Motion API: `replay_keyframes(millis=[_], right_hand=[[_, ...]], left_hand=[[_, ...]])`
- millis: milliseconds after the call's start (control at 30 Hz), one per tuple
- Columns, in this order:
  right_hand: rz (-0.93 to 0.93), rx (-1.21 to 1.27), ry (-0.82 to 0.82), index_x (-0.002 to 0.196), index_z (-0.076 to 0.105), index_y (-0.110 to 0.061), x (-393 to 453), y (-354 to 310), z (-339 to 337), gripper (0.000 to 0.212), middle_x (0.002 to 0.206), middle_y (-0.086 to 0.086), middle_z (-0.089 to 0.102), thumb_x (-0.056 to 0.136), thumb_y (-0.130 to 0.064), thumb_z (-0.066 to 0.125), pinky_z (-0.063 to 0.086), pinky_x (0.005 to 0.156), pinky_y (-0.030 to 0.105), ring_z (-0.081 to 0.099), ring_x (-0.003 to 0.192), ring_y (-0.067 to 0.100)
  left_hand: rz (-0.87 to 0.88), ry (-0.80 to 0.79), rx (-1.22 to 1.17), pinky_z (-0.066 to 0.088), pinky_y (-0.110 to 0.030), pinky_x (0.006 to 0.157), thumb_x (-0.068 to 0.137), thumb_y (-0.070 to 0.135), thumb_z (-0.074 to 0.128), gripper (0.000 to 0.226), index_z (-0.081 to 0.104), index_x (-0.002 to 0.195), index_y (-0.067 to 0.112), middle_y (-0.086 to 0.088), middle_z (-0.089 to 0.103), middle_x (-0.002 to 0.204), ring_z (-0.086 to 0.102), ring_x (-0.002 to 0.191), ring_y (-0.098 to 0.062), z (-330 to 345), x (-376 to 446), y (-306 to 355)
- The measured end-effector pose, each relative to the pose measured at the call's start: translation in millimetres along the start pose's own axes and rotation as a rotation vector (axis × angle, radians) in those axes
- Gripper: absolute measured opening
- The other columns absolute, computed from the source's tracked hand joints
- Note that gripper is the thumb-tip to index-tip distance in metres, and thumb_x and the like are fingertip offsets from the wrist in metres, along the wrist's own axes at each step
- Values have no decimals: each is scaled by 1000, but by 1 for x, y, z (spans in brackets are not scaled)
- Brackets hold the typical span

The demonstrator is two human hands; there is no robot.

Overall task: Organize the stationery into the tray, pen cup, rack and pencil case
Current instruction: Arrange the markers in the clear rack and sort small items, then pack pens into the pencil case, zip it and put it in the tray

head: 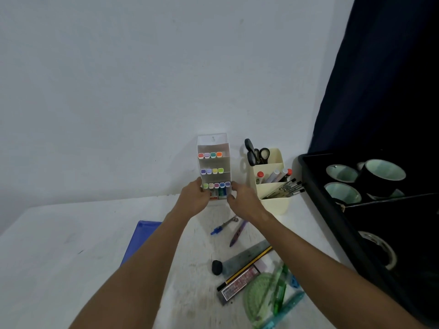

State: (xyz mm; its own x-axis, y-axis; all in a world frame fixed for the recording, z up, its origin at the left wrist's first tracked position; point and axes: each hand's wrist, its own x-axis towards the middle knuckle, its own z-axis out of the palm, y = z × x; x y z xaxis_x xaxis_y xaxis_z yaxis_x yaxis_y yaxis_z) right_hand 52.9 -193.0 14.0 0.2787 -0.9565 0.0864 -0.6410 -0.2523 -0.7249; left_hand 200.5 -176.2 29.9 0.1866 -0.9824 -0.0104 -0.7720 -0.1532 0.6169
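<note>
A white tiered rack [215, 148] stands against the wall with coloured markers [210, 155] in three rows. My left hand [193, 198] grips the rack's lower left side. My right hand [242, 201] curls round its lower right corner. Right of it, the cream pen cup [275, 205] holds scissors [255, 153], markers and pencils. A black tray [332, 210] with tape rolls [343, 173] fills the right side. The blue pencil case [142, 236] lies partly under my left forearm.
Loose on the white table between my arms lie a blue-tipped compass [223, 226], a purple pen [238, 232], a black eraser [217, 267], a grey ruler [247, 256], a yellow-black pencil [247, 268], a lead box [238, 282], a green protractor [259, 298] and a teal pen [286, 307].
</note>
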Motion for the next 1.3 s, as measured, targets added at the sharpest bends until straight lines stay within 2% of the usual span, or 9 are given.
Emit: replay_keyframes(millis=[200,367,433,533,600,733,900,1133,1300], right_hand=[[28,-54,-80,133,46,-13,2,-1,-2,45,127,12,60,89,-6,53,45,88,28,57,113,29],[23,-65,-149,138,40,-17,2,6,-7,54,132,14,56,88,-2,50,46,94,33,53,118,30],[22,-99,-177,141,37,-16,-1,9,-10,56,135,15,53,89,-1,49,45,96,32,51,122,31],[13,-208,-234,142,40,-8,-6,19,-17,53,142,13,47,91,0,49,38,101,27,46,129,27],[-7,-279,-273,137,49,-8,-9,28,-22,46,137,12,53,91,1,50,41,98,26,52,123,24],[-35,-376,-336,122,63,-13,-20,42,-28,34,123,9,61,90,-5,55,44,84,22,59,107,20],[-103,-443,-395,131,56,-16,-33,51,-27,39,132,7,51,92,-12,57,36,100,27,47,122,23],[-162,-546,-380,127,58,-16,-32,55,-18,36,121,10,51,91,-15,57,43,92,33,52,112,27],[-222,-622,-417,127,55,-15,-36,53,-24,38,131,7,47,89,-16,60,43,97,41,47,115,28]], left_hand=[[22,8,-23,42,-25,83,95,39,51,43,46,131,17,-6,61,126,60,109,-25,8,1,4],[0,-19,-35,45,-28,84,92,28,55,38,50,128,16,-7,63,122,59,101,-21,10,-3,2],[-28,-28,-51,42,-26,83,91,24,56,38,51,127,16,-7,61,125,58,105,-22,13,-6,-3],[-108,-25,-53,38,-25,84,90,21,59,46,46,133,10,-9,57,131,54,117,-26,19,-15,-12],[-109,-47,-5,39,-24,89,89,21,59,50,45,136,9,-10,55,133,53,118,-25,25,-21,-17],[-66,-179,155,41,-23,84,86,27,63,42,56,125,15,-7,57,126,55,109,-21,37,-29,-19],[-1,-216,272,44,-27,87,86,31,63,35,61,118,17,-6,61,118,57,105,-22,47,-39,-22],[56,-221,321,42,-23,74,87,26,63,20,69,104,17,-5,64,110,53,84,-16,45,-49,-26],[49,-233,323,46,-25,79,85,23,65,22,69,106,17,-5,62,114,56,89,-18,37,-52,-31]])
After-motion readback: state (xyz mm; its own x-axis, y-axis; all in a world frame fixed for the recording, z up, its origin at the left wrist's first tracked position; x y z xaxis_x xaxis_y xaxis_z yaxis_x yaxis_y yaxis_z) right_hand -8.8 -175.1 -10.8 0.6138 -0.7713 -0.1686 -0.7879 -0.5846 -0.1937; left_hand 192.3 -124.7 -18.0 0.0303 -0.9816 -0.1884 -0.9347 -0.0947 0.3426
